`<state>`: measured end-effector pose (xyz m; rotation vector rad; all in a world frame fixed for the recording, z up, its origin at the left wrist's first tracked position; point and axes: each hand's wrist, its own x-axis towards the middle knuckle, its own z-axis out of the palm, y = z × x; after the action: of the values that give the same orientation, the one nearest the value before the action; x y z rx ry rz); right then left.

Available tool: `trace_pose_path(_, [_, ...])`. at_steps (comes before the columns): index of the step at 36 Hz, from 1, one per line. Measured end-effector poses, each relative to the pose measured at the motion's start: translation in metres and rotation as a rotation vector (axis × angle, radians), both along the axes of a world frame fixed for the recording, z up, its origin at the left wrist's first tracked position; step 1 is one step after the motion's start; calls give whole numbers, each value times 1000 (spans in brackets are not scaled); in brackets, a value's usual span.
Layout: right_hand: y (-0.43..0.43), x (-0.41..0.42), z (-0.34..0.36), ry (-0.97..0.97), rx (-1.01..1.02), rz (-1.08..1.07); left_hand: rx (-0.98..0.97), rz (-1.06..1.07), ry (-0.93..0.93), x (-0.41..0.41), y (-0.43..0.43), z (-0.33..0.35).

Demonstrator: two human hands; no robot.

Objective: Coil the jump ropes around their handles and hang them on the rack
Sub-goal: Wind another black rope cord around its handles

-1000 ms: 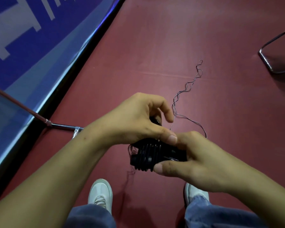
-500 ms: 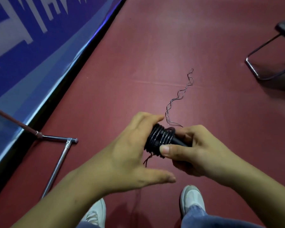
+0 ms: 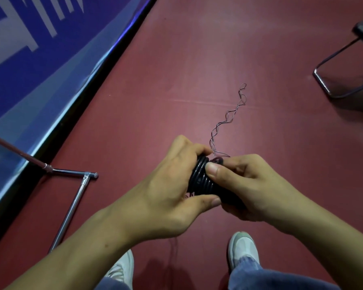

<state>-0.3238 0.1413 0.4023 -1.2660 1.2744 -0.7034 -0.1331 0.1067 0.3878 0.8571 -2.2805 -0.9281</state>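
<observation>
Both hands hold black jump rope handles [image 3: 203, 181] wound with several turns of black rope, above the red floor. My left hand [image 3: 172, 185] grips the coil from the left, fingers curled over the top and thumb under it. My right hand [image 3: 245, 185] grips the handles from the right, its thumb pressing on the coils. A thin twisted tail of rope [image 3: 228, 120] runs from the coil away across the floor. No rack hook is recognisable here.
A chrome tube frame [image 3: 71, 208] stands on the floor at left, below a blue banner wall [image 3: 40, 59]. A dark chair with a metal base [image 3: 344, 80] sits at far right. My white shoes [image 3: 242, 251] are below the hands.
My left hand has moved from beneath the coil back up onto it, fingers closing over the top. The loose rope tail on the floor has grown a little shorter.
</observation>
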Motion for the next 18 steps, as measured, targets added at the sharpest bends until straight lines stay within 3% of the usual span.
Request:
trace_pose_path(11, [3, 1, 0, 47, -14, -17, -38, -9, -40, 3, 4, 2])
trace_pose_path(18, [5, 3, -3, 145, -23, -34, -46, 149, -153, 0, 5, -1])
